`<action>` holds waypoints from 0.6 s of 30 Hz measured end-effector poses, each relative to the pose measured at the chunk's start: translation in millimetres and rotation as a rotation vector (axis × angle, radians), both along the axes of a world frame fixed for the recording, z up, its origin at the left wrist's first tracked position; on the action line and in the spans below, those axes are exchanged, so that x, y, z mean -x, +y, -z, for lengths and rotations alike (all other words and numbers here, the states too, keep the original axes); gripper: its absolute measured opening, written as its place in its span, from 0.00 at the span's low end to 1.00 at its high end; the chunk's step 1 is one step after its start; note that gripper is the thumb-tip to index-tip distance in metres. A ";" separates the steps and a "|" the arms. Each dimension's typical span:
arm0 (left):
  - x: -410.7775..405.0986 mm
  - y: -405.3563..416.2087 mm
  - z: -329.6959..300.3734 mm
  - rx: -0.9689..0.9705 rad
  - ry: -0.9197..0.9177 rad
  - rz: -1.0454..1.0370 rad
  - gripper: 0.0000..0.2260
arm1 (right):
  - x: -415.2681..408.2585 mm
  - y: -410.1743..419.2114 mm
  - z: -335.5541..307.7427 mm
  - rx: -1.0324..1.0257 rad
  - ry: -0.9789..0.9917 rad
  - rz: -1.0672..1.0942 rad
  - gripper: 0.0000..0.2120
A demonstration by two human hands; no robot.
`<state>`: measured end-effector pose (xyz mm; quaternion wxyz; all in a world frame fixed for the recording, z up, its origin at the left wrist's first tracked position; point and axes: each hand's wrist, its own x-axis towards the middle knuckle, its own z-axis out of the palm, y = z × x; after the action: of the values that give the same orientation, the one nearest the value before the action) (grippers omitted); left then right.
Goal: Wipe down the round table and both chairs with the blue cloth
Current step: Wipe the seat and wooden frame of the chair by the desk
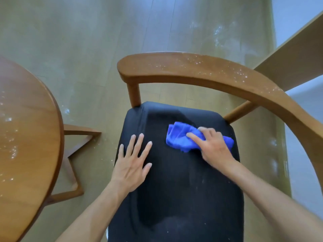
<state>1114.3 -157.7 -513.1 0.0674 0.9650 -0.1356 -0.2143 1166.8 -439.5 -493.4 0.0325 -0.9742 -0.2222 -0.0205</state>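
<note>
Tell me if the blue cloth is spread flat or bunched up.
Bunched: the crumpled blue cloth shows folds under the right hand on the black seat.

The floor is pale olive-toned planking with white speckled marks. A light wooden board runs diagonally at upper right, bordering a pale wall.

No text, label, brand, number or sign can be read on anything near either hand or elsewhere in view.

A right hand presses a bunched blue cloth onto a chair's black seat, the left hand flat beside it.
</note>
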 end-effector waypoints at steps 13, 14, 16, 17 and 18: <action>-0.6 -5.3 -4.3 -0.090 0.018 0.030 0.30 | 191.6 12.6 11.4 -0.065 0.199 -0.262 0.20; -0.9 -5.1 -5.3 -0.098 0.015 0.040 0.31 | 188.3 5.0 11.2 -0.045 0.196 -0.352 0.19; -1.1 -5.3 -5.0 -0.090 -0.002 0.047 0.32 | 151.5 -12.3 10.0 0.033 0.159 -0.466 0.20; -0.9 -5.6 -3.6 -0.083 -0.009 0.047 0.32 | 124.1 -22.0 9.6 0.053 0.110 -0.474 0.20; -0.7 -5.6 -2.3 -0.083 -0.010 0.046 0.32 | 94.5 -32.8 10.4 0.057 0.053 -0.436 0.21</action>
<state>1115.0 -163.4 -510.8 0.0215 0.9646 -0.1489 -0.2165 1072.3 -472.3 -503.8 0.0142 -0.9038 -0.4273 0.0188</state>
